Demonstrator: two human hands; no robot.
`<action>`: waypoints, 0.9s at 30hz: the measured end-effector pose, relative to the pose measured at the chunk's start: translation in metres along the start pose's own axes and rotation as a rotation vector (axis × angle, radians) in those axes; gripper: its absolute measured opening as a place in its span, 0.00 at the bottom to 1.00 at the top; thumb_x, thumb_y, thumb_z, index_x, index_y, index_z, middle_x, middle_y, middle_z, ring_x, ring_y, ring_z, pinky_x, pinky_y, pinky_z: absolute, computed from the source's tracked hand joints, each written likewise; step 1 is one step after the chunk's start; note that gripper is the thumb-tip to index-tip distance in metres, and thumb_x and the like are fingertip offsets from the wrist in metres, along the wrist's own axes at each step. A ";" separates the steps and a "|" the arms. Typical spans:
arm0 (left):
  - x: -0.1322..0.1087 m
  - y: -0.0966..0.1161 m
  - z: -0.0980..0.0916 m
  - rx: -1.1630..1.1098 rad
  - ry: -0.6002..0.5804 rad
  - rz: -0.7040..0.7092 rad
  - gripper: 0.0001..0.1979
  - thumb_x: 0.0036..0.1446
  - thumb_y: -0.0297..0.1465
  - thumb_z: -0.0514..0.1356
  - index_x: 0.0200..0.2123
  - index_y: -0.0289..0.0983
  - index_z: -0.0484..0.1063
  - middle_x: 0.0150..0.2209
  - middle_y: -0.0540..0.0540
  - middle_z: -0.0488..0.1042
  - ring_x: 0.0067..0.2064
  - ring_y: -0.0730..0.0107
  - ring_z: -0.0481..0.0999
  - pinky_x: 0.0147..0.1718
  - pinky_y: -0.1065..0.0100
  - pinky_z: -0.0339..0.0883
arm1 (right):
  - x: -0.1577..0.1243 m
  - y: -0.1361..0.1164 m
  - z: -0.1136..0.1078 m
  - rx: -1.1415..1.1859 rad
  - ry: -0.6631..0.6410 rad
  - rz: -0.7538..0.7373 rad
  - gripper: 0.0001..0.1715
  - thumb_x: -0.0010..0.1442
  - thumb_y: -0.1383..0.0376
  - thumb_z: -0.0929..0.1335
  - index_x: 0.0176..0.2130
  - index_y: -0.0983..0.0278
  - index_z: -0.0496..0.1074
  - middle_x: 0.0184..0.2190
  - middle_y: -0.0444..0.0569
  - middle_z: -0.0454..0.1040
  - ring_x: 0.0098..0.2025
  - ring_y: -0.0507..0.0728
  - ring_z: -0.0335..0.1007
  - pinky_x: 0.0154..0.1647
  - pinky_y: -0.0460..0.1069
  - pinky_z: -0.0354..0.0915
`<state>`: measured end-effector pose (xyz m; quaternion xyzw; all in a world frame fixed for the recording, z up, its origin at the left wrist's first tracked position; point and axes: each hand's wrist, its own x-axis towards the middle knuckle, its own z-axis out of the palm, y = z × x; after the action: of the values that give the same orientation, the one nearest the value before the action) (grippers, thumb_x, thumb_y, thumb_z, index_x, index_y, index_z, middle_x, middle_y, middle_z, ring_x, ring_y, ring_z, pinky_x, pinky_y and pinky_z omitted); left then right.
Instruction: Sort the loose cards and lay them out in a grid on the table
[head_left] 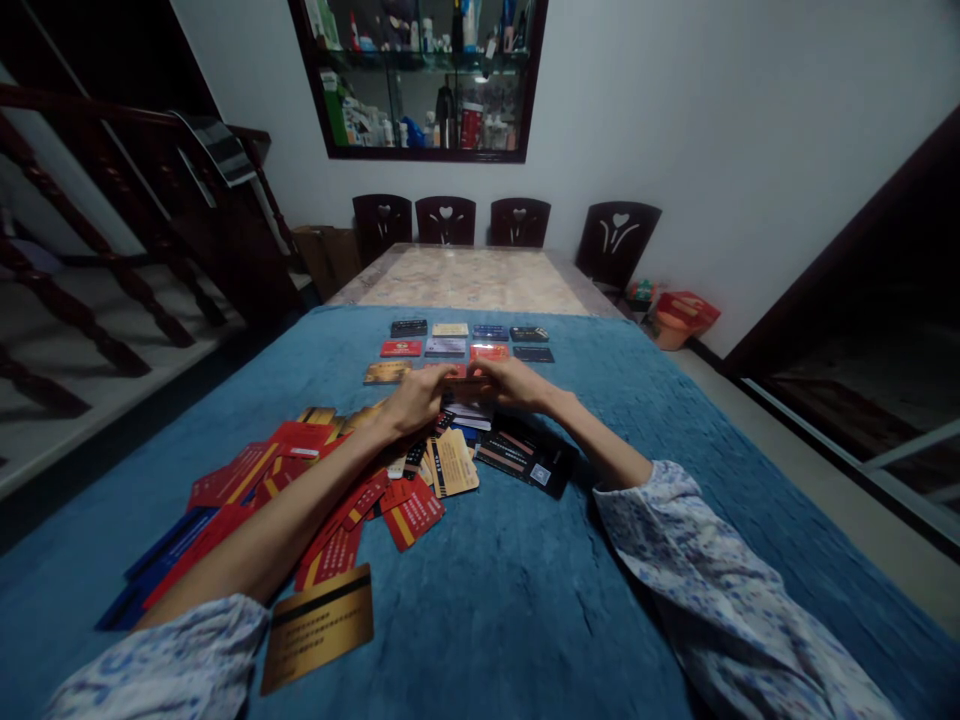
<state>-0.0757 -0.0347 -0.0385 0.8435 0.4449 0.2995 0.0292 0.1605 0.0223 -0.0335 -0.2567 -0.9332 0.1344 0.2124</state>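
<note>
My left hand (416,400) and my right hand (517,383) meet over the table. Their fingers are closed on the two ends of a thin stack of cards (462,383), seen edge-on; its faces are hidden. Just beyond are rows of small card stacks, among them a gold stack (388,372), a red stack (400,349) and an orange-red stack (489,352). Under and left of my hands spreads a loose heap of red cards (244,473), with cream cards (454,462) and black cards (525,455) nearer the middle. A gold card (319,627) lies alone by my left sleeve.
A blue cloth (525,600) covers the near part of the table; the bare tabletop (480,275) shows beyond. Several dark chairs (520,220) stand at the far end. A wooden railing (90,220) is left, and an orange bin (673,330) stands on the floor at right.
</note>
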 end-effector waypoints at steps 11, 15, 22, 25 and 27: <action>-0.001 0.000 0.007 -0.011 -0.011 0.022 0.21 0.54 0.17 0.53 0.50 0.34 0.71 0.43 0.40 0.78 0.43 0.59 0.78 0.43 0.60 0.72 | 0.001 -0.002 0.003 -0.206 -0.022 0.100 0.26 0.58 0.70 0.68 0.55 0.59 0.69 0.46 0.54 0.79 0.40 0.59 0.73 0.36 0.48 0.57; -0.002 -0.002 0.010 0.018 -0.011 0.032 0.24 0.50 0.15 0.53 0.51 0.34 0.69 0.45 0.39 0.76 0.48 0.58 0.75 0.48 0.57 0.71 | 0.003 0.000 0.007 -0.193 -0.003 0.068 0.27 0.56 0.72 0.68 0.55 0.62 0.69 0.49 0.57 0.75 0.42 0.59 0.71 0.38 0.50 0.59; -0.004 -0.005 0.016 0.021 -0.020 0.007 0.23 0.51 0.16 0.53 0.50 0.34 0.68 0.48 0.38 0.71 0.50 0.57 0.73 0.53 0.54 0.71 | 0.004 0.008 0.014 -0.119 0.029 -0.021 0.30 0.53 0.74 0.69 0.56 0.65 0.69 0.48 0.57 0.70 0.44 0.59 0.67 0.44 0.53 0.65; -0.004 -0.006 0.018 0.004 -0.011 0.002 0.23 0.51 0.15 0.53 0.50 0.35 0.68 0.48 0.39 0.70 0.50 0.58 0.73 0.53 0.55 0.71 | 0.003 0.011 0.015 -0.079 0.030 -0.051 0.31 0.54 0.72 0.70 0.57 0.64 0.68 0.49 0.57 0.68 0.46 0.59 0.68 0.47 0.55 0.67; -0.004 -0.006 0.017 -0.001 -0.007 0.001 0.23 0.51 0.15 0.54 0.50 0.35 0.68 0.48 0.40 0.70 0.51 0.59 0.73 0.54 0.56 0.71 | 0.002 0.013 0.014 -0.059 0.026 -0.075 0.31 0.55 0.71 0.70 0.58 0.64 0.68 0.50 0.57 0.68 0.47 0.60 0.68 0.49 0.56 0.68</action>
<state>-0.0723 -0.0304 -0.0563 0.8448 0.4441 0.2968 0.0308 0.1579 0.0319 -0.0502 -0.2295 -0.9429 0.0957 0.2215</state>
